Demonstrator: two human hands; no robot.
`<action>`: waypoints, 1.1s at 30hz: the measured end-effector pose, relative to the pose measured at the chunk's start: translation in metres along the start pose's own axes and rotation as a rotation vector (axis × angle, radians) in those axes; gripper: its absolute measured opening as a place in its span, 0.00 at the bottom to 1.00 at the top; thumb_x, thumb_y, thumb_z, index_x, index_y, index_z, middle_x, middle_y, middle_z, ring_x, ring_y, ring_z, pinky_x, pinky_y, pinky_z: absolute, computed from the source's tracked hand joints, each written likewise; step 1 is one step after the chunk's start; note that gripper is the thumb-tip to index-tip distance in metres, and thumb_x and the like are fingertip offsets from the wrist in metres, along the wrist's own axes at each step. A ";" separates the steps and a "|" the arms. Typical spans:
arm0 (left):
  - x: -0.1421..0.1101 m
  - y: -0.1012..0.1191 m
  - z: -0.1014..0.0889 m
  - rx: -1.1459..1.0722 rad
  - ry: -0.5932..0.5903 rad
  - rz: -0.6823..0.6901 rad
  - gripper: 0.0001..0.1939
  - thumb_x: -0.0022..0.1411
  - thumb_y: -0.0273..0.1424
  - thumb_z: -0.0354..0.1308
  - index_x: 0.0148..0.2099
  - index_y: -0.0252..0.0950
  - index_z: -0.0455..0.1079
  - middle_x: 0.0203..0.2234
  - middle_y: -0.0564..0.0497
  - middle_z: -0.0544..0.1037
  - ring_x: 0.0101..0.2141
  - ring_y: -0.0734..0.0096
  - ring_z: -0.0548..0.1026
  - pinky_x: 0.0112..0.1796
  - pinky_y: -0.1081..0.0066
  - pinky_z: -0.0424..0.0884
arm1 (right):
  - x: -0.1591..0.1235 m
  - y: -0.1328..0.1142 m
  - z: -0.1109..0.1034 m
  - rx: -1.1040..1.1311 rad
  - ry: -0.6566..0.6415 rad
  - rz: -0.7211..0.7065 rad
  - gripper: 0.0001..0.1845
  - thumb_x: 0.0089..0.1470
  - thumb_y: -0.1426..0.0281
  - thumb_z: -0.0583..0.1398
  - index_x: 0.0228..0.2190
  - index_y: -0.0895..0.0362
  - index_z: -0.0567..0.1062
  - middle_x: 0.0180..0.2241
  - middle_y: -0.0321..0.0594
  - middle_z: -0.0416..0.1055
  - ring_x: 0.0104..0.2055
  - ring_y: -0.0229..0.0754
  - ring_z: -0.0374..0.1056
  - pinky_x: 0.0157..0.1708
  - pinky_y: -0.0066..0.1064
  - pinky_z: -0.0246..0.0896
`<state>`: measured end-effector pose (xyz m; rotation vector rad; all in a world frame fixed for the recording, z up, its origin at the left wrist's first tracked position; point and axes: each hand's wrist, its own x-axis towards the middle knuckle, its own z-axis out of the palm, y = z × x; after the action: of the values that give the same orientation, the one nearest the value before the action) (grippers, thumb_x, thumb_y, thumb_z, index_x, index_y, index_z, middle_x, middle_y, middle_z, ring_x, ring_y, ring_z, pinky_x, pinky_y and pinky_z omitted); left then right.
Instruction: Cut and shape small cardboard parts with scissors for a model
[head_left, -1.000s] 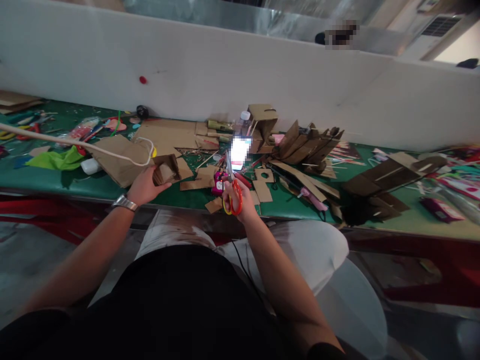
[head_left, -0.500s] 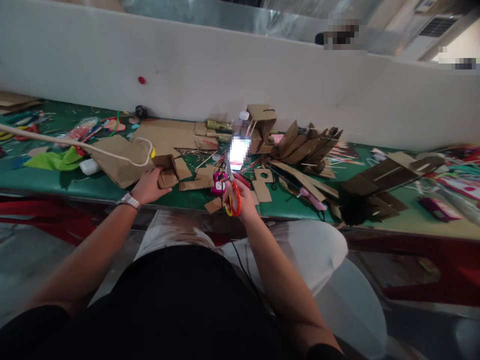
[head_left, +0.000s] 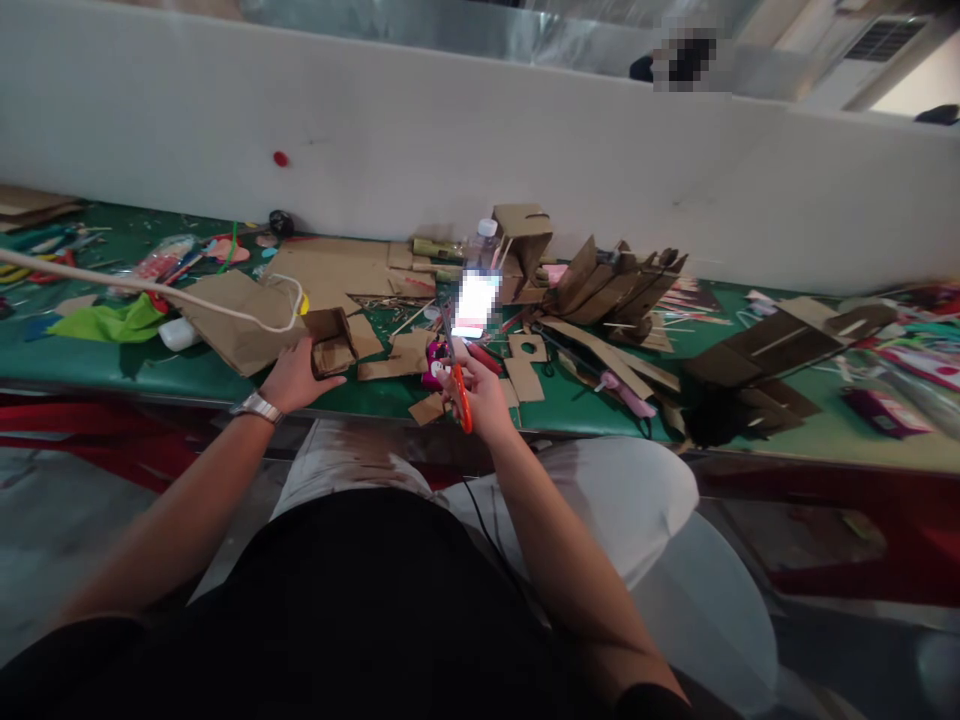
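Note:
My left hand (head_left: 290, 378), a metal-banded watch on its wrist, rests at the table's front edge. Its thumb stretches away from the fingers, beside the left corner of a small folded cardboard box (head_left: 334, 352); whether it touches the box I cannot tell. In my right hand (head_left: 484, 398) is a pair of scissors (head_left: 462, 398) with orange handles, blades pointing up and away from me. Just behind the blades a lit phone (head_left: 476, 303) leans in front of a clear bottle (head_left: 486, 230) with a white cap. A purple item (head_left: 435, 365) lies left of the scissors.
Cardboard scraps (head_left: 397, 358) and thin sticks cover the green table (head_left: 367, 398). Folded cardboard shapes (head_left: 600, 290) stand to the right, with a larger cardboard piece (head_left: 780, 345) beyond. A pale cable (head_left: 217, 310) crosses at left. A white partition (head_left: 412, 130) runs behind.
The scissors have turned in my right hand, and their handles now appear edge-on and closer together. My left hand stays by the box, whose inside shows more.

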<state>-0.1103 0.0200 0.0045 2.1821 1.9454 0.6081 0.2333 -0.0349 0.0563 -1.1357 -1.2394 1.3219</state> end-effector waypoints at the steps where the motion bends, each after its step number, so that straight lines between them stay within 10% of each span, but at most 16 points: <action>1: 0.001 -0.002 0.001 -0.017 0.008 -0.015 0.47 0.57 0.49 0.70 0.71 0.31 0.58 0.61 0.30 0.73 0.61 0.34 0.71 0.60 0.47 0.68 | 0.000 0.000 0.000 -0.002 0.000 -0.001 0.32 0.47 0.46 0.73 0.43 0.54 0.74 0.22 0.30 0.72 0.18 0.33 0.63 0.15 0.25 0.55; 25: -0.005 0.005 -0.008 -0.089 0.136 -0.017 0.40 0.56 0.48 0.72 0.65 0.37 0.66 0.58 0.37 0.75 0.61 0.39 0.70 0.63 0.48 0.65 | 0.000 -0.002 -0.001 -0.005 -0.002 0.009 0.34 0.46 0.45 0.74 0.44 0.54 0.74 0.24 0.31 0.73 0.18 0.34 0.65 0.15 0.25 0.57; 33: -0.047 0.057 -0.009 -0.142 0.336 0.077 0.38 0.58 0.47 0.72 0.63 0.39 0.62 0.59 0.38 0.71 0.62 0.42 0.68 0.65 0.47 0.63 | -0.001 0.008 0.012 0.120 -0.039 0.001 0.33 0.44 0.49 0.76 0.39 0.51 0.66 0.24 0.26 0.72 0.17 0.35 0.67 0.16 0.26 0.64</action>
<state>-0.0649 -0.0357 0.0254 2.1879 1.8992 1.1543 0.2215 -0.0375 0.0491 -1.0308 -1.1716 1.4062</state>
